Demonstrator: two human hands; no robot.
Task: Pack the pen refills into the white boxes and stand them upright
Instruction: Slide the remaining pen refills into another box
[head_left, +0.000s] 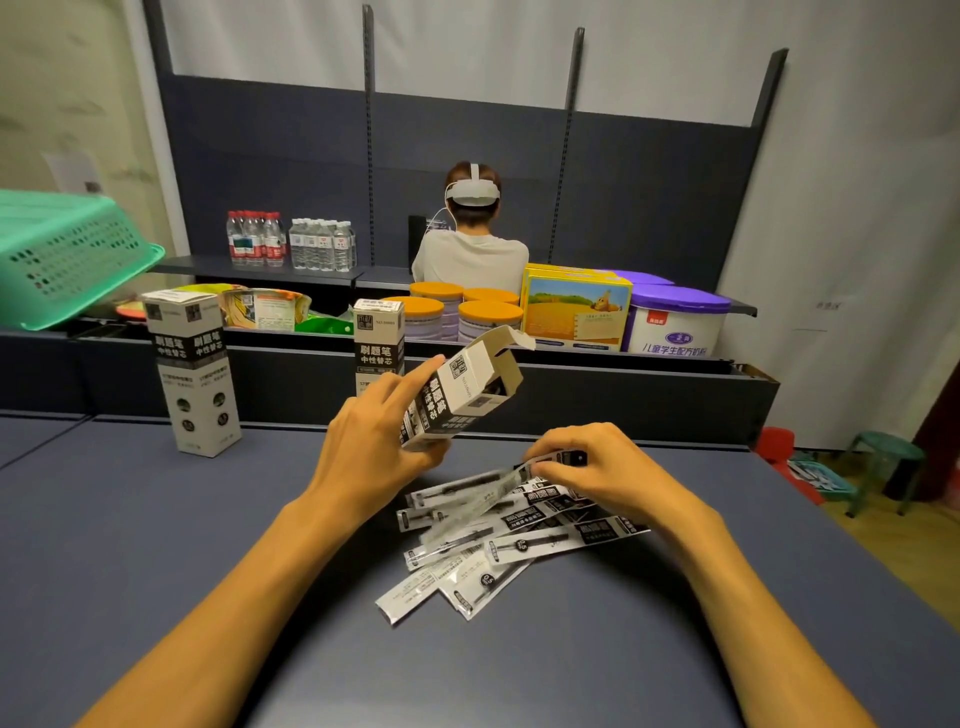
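My left hand (371, 447) grips a white box (460, 395) tilted over the table, its open flap end pointing up and to the right. Dark refills show inside its mouth. My right hand (597, 470) pinches one refill packet (483, 499) by its end, lifted slightly off a loose pile of refill packets (498, 551) on the dark blue table (156, 545). Two more white boxes stand upright at the far edge: one on the left (192, 371), one behind my left hand (378, 340).
A green basket (62, 254) sits upper left. Behind the table a shelf holds orange-lidded cans (467, 309), a yellow carton (576, 312), a purple-lidded tub (678, 319) and water bottles (291, 241). A person with a headset (470, 234) sits facing away. Stools (883, 462) stand right.
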